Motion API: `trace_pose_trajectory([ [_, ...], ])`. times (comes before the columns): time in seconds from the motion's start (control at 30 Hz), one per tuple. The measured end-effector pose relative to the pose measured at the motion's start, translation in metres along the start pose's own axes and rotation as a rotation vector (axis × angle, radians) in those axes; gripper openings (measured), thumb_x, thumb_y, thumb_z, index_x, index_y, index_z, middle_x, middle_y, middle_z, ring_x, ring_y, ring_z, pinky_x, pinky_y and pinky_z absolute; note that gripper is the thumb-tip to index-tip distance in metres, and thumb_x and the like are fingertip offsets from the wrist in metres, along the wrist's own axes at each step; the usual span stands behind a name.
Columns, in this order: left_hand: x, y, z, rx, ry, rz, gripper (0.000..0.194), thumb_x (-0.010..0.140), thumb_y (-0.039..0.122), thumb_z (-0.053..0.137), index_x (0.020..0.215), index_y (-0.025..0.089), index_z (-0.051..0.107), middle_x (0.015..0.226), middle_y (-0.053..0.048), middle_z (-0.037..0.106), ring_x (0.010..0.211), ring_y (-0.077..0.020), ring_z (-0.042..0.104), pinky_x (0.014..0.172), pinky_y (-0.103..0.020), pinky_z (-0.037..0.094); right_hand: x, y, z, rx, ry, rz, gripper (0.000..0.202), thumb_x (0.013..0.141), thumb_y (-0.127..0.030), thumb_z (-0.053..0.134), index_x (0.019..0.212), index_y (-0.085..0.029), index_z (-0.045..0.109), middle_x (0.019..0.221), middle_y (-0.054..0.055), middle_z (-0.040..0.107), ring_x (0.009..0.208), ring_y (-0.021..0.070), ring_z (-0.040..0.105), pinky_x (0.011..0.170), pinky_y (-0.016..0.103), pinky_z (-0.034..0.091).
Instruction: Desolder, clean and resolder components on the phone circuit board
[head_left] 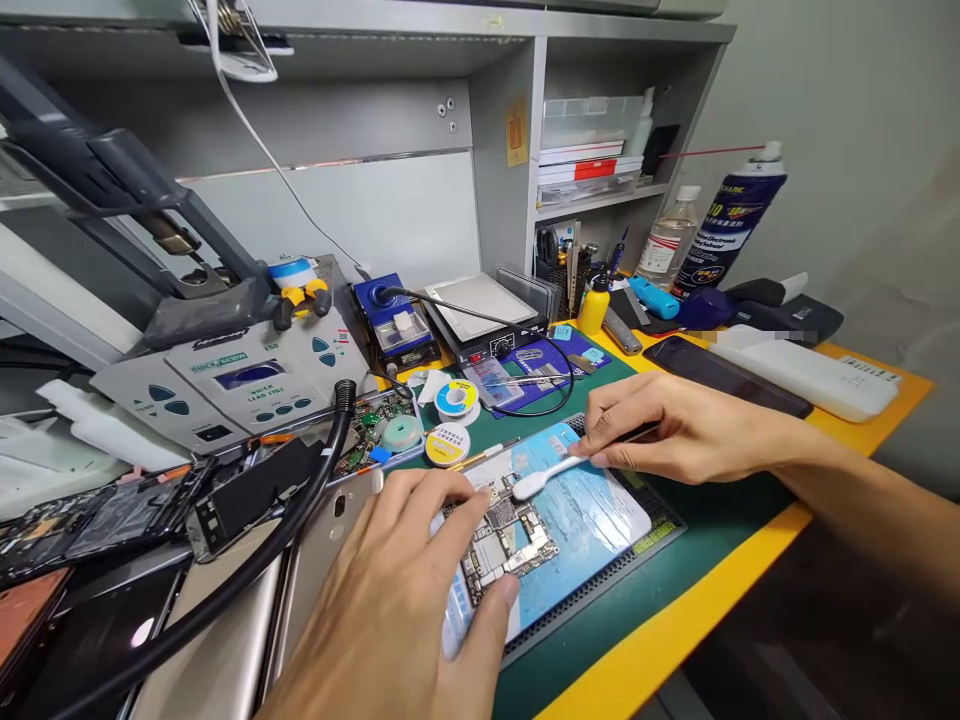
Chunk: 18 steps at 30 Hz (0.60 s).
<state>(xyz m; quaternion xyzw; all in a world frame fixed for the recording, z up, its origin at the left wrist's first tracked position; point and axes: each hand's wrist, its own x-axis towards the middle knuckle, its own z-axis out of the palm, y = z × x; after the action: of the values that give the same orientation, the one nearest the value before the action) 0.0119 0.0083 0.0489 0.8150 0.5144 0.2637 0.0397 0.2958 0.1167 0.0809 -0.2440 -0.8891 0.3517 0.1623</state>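
Down on the light-blue pad (pixel 592 510) lies the bare circuit board (pixel 506 540), pinched at its edges by the left hand (pixel 405 600), while the right hand (pixel 675 430) grasps a white brush (pixel 547 478) whose head touches the board's top, solder spools (pixel 452 420) just behind.

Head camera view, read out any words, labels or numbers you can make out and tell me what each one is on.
"QUICK LEAD FREE": grey station.
Spray can: print too blurred.
Solder reels: labels too small.
Circuit board, held by left hand; brush in right hand: nothing readable.
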Motion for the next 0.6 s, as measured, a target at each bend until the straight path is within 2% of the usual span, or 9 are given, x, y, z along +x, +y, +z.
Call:
trace_pose_trajectory([
  [0.1,0.001,0.000,0.000,0.004,0.000,-0.004,0.045,0.089,0.045,0.071,0.129,0.026,0.075,0.120,-0.012,0.075,0.122,-0.0356,0.067,0.108,-0.052,0.060,-0.003,-0.003,-0.001,-0.010,-0.024,-0.029,0.020,0.101,-0.026,0.075,0.106,-0.016,0.091,0.084,0.008,0.078,0.077,0.0172,0.070,0.067,0.025,0.052],
  [0.23,0.000,0.000,-0.001,0.007,-0.001,-0.007,0.044,0.088,0.046,0.071,0.127,0.026,0.076,0.119,-0.012,0.075,0.121,-0.0354,0.067,0.107,-0.051,0.060,-0.004,-0.004,-0.001,-0.040,0.023,-0.027,0.019,0.102,-0.022,0.073,0.107,-0.014,0.090,0.088,0.010,0.078,0.080,0.0179,0.071,0.068,0.025,0.053],
  [0.33,0.002,0.001,-0.003,0.012,-0.002,-0.008,0.043,0.088,0.046,0.072,0.126,0.026,0.077,0.119,-0.012,0.075,0.121,-0.0352,0.067,0.106,-0.050,0.061,-0.005,-0.005,-0.001,-0.043,0.000,-0.043,0.016,0.099,-0.021,0.075,0.102,-0.016,0.091,0.082,0.007,0.077,0.076,0.0162,0.070,0.065,0.023,0.052],
  [0.47,0.001,0.003,-0.008,0.022,0.003,-0.010,0.042,0.088,0.045,0.072,0.125,0.027,0.078,0.118,-0.011,0.075,0.120,-0.0349,0.067,0.105,-0.049,0.061,-0.006,-0.007,-0.001,-0.067,0.035,-0.044,0.020,0.100,-0.017,0.071,0.107,-0.012,0.089,0.091,0.011,0.079,0.081,0.0175,0.072,0.068,0.023,0.054],
  [0.6,-0.007,0.001,-0.015,0.035,0.000,-0.009,0.040,0.087,0.041,0.073,0.125,0.027,0.078,0.119,-0.011,0.075,0.119,-0.0343,0.067,0.102,-0.047,0.062,-0.006,-0.009,-0.001,-0.054,0.004,-0.058,0.017,0.099,-0.019,0.074,0.100,-0.015,0.091,0.081,0.008,0.076,0.074,0.0160,0.071,0.062,0.021,0.052],
])
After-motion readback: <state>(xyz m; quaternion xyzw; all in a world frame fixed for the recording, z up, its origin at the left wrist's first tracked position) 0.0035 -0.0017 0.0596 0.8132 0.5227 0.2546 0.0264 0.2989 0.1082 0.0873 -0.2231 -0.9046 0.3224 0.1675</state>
